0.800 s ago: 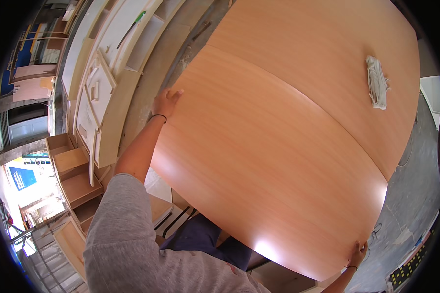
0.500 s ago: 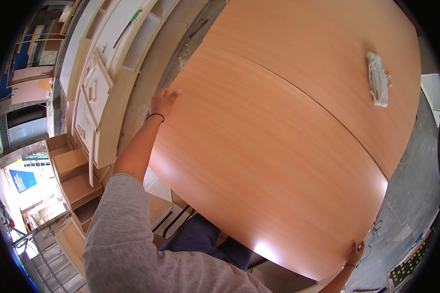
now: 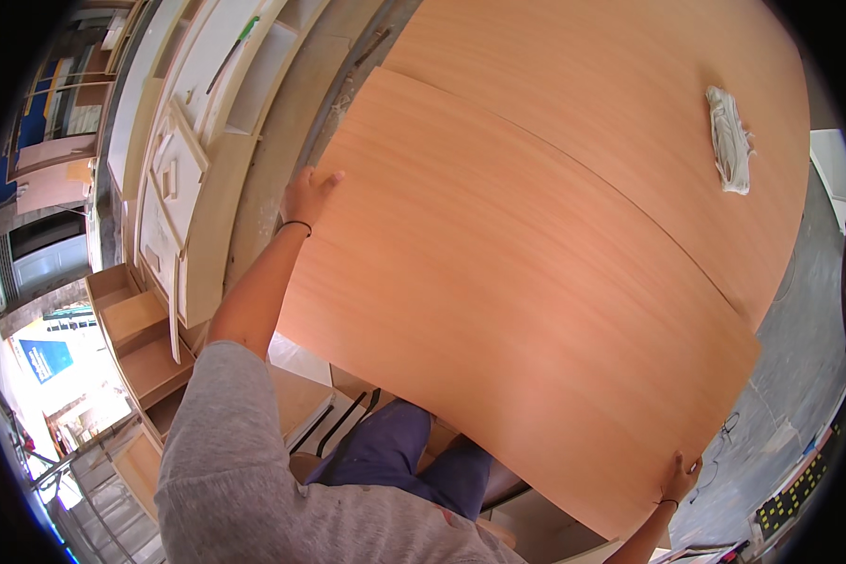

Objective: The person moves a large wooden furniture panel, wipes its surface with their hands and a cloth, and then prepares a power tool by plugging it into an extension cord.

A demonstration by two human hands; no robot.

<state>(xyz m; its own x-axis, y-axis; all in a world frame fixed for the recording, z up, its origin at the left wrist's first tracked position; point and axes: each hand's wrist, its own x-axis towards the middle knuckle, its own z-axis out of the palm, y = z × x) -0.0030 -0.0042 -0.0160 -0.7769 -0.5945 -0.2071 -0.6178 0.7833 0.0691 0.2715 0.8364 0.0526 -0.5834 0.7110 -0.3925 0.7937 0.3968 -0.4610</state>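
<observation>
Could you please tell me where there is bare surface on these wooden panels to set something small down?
The upper panel, between the left hand and right hand, is bare throughout. The lower panel is bare except where a crumpled white cloth lies. The white cabinet parts at left are crowded.

Cloth: a crumpled white cloth (image 3: 729, 139) lies on the big wooden counter (image 3: 630, 85) in front of me, near its right edge.
Cabinet parts: pale cream frames and doors (image 3: 174, 179) lean in a row at my left.
Drawers: open wooden drawer boxes (image 3: 136, 329) stand lower left, near my knee.
Floor: grey floor (image 3: 799, 357) at my right, with thin cables (image 3: 738, 432) on it.
</observation>
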